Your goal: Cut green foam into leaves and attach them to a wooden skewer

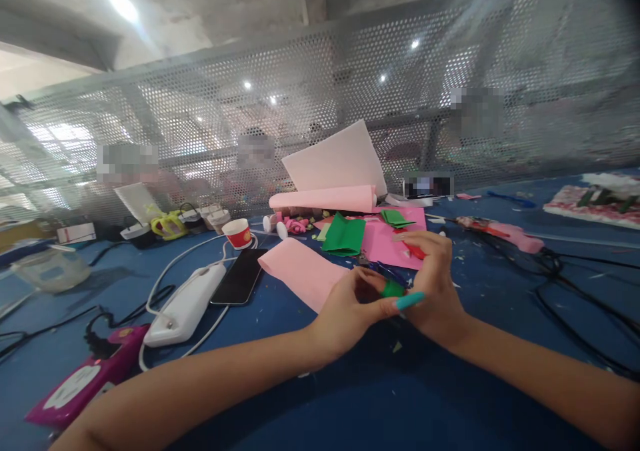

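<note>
My left hand (347, 311) is closed, pinching a small folded green piece of paper (394, 289) between thumb and fingers. A teal tip (410, 300) sticks out at the thumb's end; whether it is a nail or a separate piece I cannot make out. Against the other side of the green piece, my right hand (434, 287) is curled, its thumb hidden. Close to its fingertips is a red object (416, 248), partly covered. Beyond the hands lie a larger folded green sheet (345, 235) and a pink sheet (373, 241). A pale pink strip (305, 271) reaches under my left hand.
Left of the hands are a black phone (239, 277), a white power strip (187, 304), a magenta box (95, 377) and a paper cup (237, 233). A pink glue gun (505, 233) with black cables lies right. Behind stand a pink roll (323, 199) and mesh partition (310, 104).
</note>
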The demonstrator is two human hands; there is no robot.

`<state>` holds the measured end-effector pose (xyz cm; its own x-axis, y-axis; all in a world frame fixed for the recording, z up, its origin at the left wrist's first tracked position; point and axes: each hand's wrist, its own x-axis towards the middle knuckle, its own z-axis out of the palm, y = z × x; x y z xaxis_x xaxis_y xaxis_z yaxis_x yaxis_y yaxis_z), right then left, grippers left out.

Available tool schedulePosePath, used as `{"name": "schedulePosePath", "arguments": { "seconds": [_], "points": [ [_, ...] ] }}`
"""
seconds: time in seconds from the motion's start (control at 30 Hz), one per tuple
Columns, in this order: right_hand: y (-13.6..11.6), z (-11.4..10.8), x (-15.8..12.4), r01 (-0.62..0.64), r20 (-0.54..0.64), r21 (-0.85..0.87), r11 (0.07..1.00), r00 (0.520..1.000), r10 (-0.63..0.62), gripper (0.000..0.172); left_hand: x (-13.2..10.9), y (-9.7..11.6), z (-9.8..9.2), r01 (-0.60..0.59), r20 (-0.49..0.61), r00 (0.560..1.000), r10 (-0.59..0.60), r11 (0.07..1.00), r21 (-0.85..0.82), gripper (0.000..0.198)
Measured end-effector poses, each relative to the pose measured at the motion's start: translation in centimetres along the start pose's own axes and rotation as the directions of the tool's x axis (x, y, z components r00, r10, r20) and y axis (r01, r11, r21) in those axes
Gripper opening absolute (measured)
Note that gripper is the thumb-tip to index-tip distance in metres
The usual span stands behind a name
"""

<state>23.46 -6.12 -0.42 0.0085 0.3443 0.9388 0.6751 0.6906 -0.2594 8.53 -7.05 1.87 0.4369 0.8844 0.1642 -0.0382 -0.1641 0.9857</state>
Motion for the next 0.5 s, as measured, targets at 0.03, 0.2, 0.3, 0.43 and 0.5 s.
{"name": "schedulePosePath", "arguments": {
  "seconds": [0.03, 0.2, 0.3, 0.43, 0.5],
  "points": [
    [-0.1, -0.1, 0.0, 0.009, 0.006, 0.015, 1.000, 1.000, -0.009, 0.046, 0.0, -0.1, 0.0, -0.017, -0.015, 1.000, 0.016, 1.000, -0.004, 0.046],
    [-0.2, 0.8, -0.3, -0.174, -0.018, 0.088, 0.981, 0.984, 0.176, 0.049, 0.1, -0.2, -0.2, -0.069, -0.036, 0.997, 0.067, 0.995, -0.065, 0.045],
    [-0.3, 1.6, -0.5, -0.421, 0.097, 0.266, 0.867, 0.907, 0.410, 0.052, 0.2, -0.1, -0.4, -0.133, -0.030, 0.991, 0.132, 0.990, -0.055, 0.046],
    [-0.9, 1.7, -0.5, -0.743, 0.443, 0.424, 0.518, 0.669, 0.597, 0.054, 0.6, -0.3, -0.9, -0.186, 0.013, 0.982, 0.187, 0.980, -0.070, 0.042],
    [-1.4, 1.4, -0.3, -0.835, 0.572, 0.430, 0.343, 0.546, 0.612, 0.055, 0.8, -0.4, -1.0, -0.224, 0.041, 0.973, 0.227, 0.972, -0.070, 0.040]
  ]
}}
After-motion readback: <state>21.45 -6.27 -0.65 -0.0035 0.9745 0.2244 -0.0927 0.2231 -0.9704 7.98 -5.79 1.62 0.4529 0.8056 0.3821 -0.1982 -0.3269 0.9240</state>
